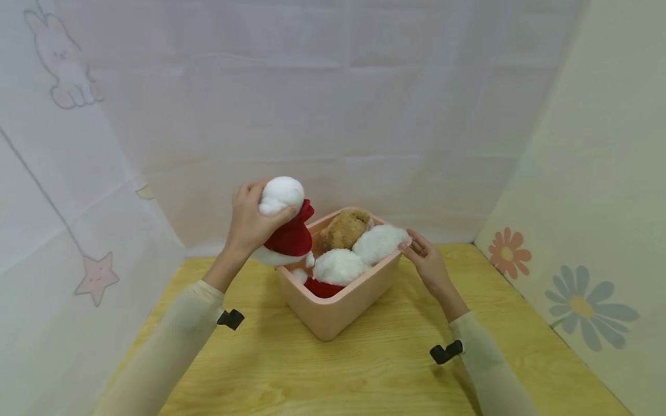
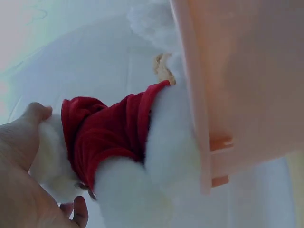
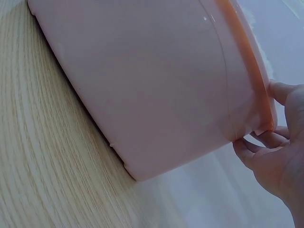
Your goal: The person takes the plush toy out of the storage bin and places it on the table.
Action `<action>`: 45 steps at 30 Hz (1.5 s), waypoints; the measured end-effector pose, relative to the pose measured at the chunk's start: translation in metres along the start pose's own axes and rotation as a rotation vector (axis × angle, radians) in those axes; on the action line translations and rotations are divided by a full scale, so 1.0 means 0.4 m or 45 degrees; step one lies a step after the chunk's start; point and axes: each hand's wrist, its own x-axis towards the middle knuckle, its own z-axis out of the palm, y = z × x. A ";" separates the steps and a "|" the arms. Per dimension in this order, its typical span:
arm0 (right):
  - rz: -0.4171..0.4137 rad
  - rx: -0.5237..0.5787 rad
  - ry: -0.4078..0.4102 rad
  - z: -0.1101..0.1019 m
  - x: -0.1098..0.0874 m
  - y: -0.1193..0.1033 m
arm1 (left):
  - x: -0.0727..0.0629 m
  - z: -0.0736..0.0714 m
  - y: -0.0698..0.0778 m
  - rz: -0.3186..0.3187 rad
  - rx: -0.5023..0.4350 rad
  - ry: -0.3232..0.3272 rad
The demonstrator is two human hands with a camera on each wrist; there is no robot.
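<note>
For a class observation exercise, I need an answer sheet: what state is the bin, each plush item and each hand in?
Pink bin: open-topped, upright on the wooden table.
Red-clothed white plush toy: held off the table.
Brown plush: lying in the bin.
Far white plush: lying in the bin.
Near white plush: in the bin, touching red cloth.
Left hand: fingers gripping the toy's white end.
Right hand: fingers pinching the bin's rim.

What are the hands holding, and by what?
Left hand: white plush toy in red cloth, by its rounded white end. Right hand: pink rectangular plastic bin, by its rim corner.
</note>
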 end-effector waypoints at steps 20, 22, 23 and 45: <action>-0.017 -0.030 -0.029 -0.002 0.003 -0.001 | -0.024 -0.021 -0.102 -0.031 -0.331 -0.492; -0.015 -0.039 -0.023 -0.002 0.002 0.000 | -0.024 -0.023 -0.110 -0.043 -0.349 -0.474; -0.016 -0.043 -0.024 -0.003 0.003 0.001 | -0.024 -0.023 -0.114 -0.052 -0.372 -0.465; -0.011 -0.019 -0.024 -0.005 -0.001 0.000 | -0.009 -0.054 -0.193 -0.207 -0.554 -0.732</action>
